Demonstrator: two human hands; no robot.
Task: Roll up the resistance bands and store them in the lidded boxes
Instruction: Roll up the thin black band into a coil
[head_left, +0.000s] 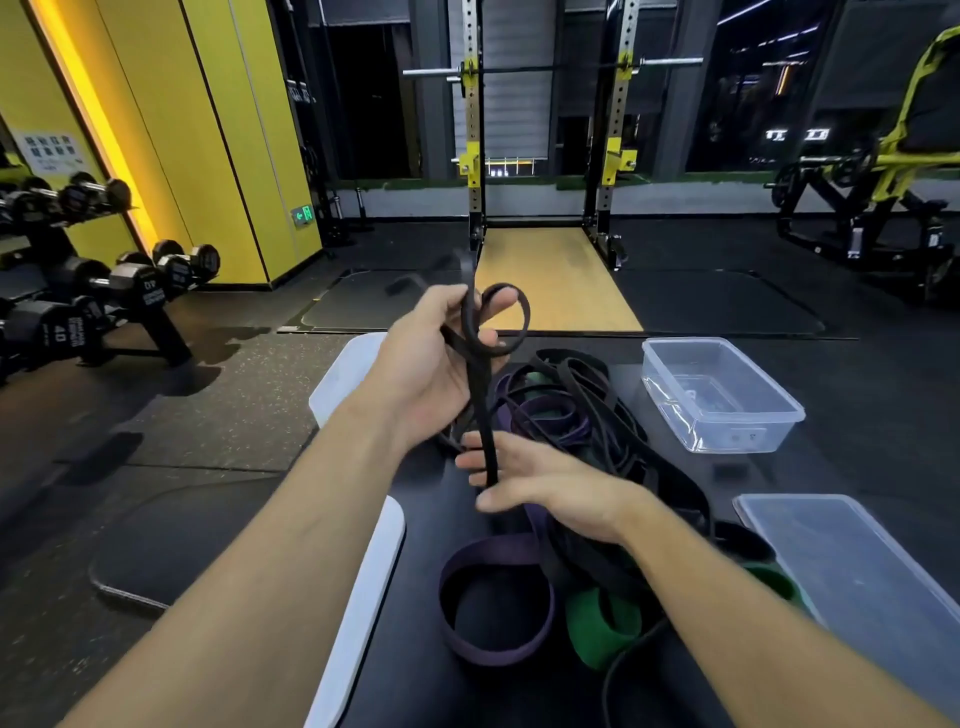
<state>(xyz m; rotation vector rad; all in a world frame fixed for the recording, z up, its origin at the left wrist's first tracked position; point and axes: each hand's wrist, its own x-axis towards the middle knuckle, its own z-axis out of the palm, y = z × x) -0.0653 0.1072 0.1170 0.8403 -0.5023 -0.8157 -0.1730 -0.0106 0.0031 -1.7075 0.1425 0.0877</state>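
Note:
My left hand (436, 364) is raised above the black table (415, 675) and grips a narrow black resistance band (480, 395), whose top end curls into a small loop around my fingertips. The band hangs straight down to my right hand (545, 486), which holds its lower part between thumb and fingers. Under my hands lies a tangled pile of bands (571, 410), black and purple. A wide purple band (493, 597) and a green band (600, 631) lie nearer me. An open clear plastic box (719, 395) stands at the right, with a clear lid (852, 566) closer.
White lids or boxes lie at the table's left edge (363, 597) and behind my left wrist (345, 374). A dumbbell rack (93, 291) stands on the left floor, a squat rack (545, 156) straight ahead, and a yellow-framed machine (883, 182) at the right.

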